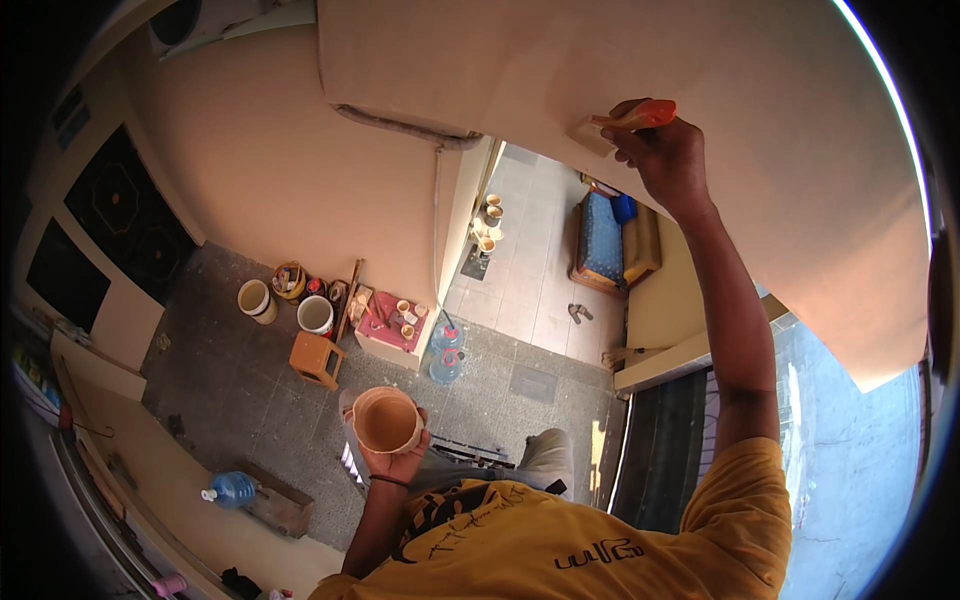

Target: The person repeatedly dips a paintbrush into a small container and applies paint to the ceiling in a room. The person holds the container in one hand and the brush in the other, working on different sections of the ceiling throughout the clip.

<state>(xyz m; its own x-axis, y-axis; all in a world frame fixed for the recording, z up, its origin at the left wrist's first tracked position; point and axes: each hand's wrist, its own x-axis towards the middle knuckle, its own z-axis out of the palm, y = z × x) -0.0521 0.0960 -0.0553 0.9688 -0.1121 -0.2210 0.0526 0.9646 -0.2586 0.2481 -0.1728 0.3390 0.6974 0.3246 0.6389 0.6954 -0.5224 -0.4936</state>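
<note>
My right hand (668,160) is raised at the upper right, its fingers closed round the handle of a paintbrush (654,113). The handle is orange, and the bristles lie against a peach-coloured wall surface (760,60), with a darker patch beside them. Low in front of my body, my left hand (398,462) supports a small round tub (386,420) from below, fingers curled about its side. The tub is upright and has tan paint inside and smears on its rim.
Far below on the grey tiled floor stand white buckets (316,317), an orange stool (316,358) and clear bottles (447,366). A red-topped stand (392,325) bears small cups. A blue water jug (230,490) lies at lower left. Beyond the doorway is a blue-cushioned sofa (603,240).
</note>
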